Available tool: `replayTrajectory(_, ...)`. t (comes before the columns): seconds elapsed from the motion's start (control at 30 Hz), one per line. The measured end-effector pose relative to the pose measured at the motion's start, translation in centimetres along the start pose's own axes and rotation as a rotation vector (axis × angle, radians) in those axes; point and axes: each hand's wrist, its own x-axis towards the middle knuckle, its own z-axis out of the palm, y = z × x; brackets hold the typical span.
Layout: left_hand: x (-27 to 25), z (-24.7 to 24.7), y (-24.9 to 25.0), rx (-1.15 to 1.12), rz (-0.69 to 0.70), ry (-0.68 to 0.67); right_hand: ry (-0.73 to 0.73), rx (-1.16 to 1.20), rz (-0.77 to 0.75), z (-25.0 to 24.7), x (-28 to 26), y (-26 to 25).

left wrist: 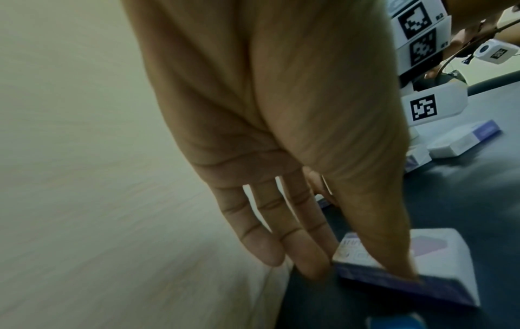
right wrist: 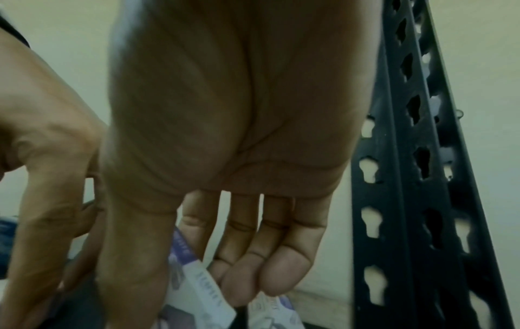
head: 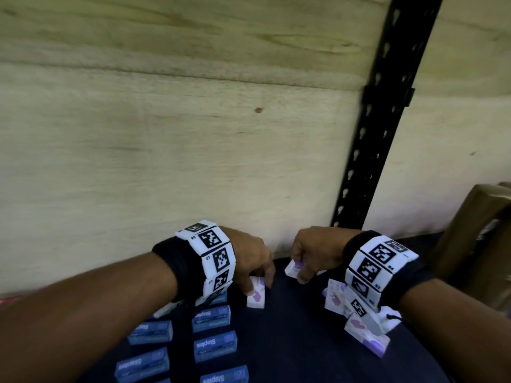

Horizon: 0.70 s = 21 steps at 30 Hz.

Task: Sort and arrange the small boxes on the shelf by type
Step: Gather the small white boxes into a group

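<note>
Blue cardboard staples boxes (head: 211,317) are ranged in two columns at 7 o'clock on the dark shelf board (head: 293,327). One white-and-purple small box (head: 256,295) is pinched by the left hand (head: 253,261) at 6 o'clock. Another white-and-purple box (head: 293,268) is clamped in the right hand (head: 313,254); two more (head: 334,297) lie at 5 o'clock, beside the black perforated steel upright (head: 387,111).
</note>
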Motion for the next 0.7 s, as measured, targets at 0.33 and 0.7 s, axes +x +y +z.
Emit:
replayTrajectory(0.33, -0.48, 0.90, -0.34, -0.006, -0.045, 0.014, -0.029, -0.008, 0.007, 0.33, -0.63, 0.27)
replayTrajectory(0.7, 0.15, 0.99, -0.65, -0.050, -0.208, 0.090, -0.028, 0.006, 0.021, -0.05, -0.41, 0.23)
